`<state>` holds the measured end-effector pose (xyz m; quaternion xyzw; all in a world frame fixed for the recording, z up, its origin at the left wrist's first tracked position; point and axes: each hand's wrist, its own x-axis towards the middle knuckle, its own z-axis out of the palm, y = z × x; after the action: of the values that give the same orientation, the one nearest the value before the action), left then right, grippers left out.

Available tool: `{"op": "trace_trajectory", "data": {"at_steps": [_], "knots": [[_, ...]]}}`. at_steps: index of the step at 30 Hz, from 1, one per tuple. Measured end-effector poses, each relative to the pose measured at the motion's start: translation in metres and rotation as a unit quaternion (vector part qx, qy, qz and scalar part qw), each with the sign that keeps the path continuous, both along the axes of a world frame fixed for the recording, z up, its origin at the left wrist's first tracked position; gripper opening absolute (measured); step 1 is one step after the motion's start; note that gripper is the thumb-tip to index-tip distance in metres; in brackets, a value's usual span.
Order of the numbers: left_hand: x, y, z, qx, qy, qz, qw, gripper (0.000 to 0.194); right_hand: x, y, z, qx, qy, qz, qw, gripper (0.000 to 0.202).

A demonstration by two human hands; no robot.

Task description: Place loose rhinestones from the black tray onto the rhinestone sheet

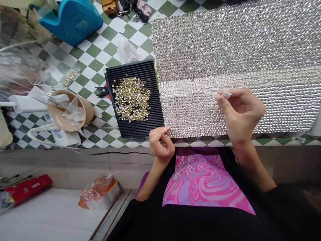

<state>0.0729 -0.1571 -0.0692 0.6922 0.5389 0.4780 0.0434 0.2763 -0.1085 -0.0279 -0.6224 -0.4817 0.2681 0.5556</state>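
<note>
My right hand [242, 112] pinches a thin whitish stick [210, 93] with a white piece at its held end. The stick's tip points left, over a paler band of the rhinestone sheet [200, 43], which is covered in rows of silvery stones. My left hand [162, 142] is curled at the sheet's near left corner, beside the black ridged tray [156, 110]. Its fingertips are drawn together; whether anything is between them is hidden. Loose rhinestones [131, 98], gold and clear, lie heaped in the tray.
Left of the tray are red-handled pliers [104, 91], a beige cup [87, 112] with plastic scraps, and clear bags. A blue tape dispenser [72, 23] and keychains [140, 10] stand farther back. The checkered table's front edge [200, 142] runs just below my hands.
</note>
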Motion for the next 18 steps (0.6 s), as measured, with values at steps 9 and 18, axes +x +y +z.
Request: {"op": "trace_trajectory", "data": {"at_steps": [9,18], "knots": [[0.0,-0.002,-0.002,-0.007,-0.012,0.007,1.0,0.02,-0.007,0.015,0.001,-0.05,-0.063,0.098,0.992,0.02],[0.0,-0.003,-0.003,-0.003,-0.039,-0.006,0.999,0.022,-0.015,0.021,0.0,-0.032,-0.236,0.124,0.963,0.018]]}}
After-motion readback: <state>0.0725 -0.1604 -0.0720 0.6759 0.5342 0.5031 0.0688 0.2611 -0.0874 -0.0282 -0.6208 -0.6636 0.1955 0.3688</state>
